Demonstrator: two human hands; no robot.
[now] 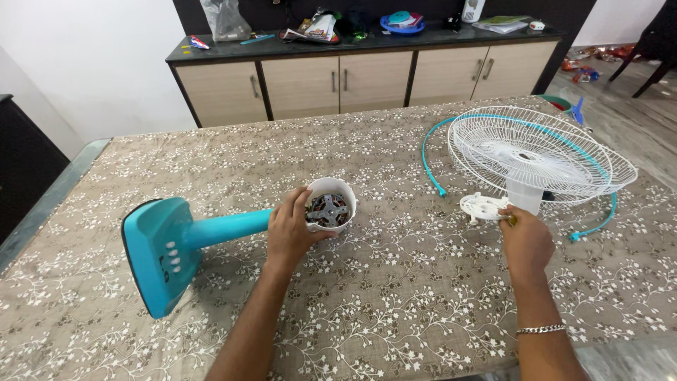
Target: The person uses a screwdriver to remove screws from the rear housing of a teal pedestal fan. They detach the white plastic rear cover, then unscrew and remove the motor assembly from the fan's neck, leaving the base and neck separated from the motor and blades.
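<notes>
Fan stripped down: your left hand (289,229) wraps the white motor housing (331,203) at table centre, windings exposed (stand lying at 9 o'clock). Your right hand (525,240), at 3 o'clock, pinches a small part against the white cover plate (482,207). Judged step: mid-disassembly; next calls for steadying the housing.
</notes>
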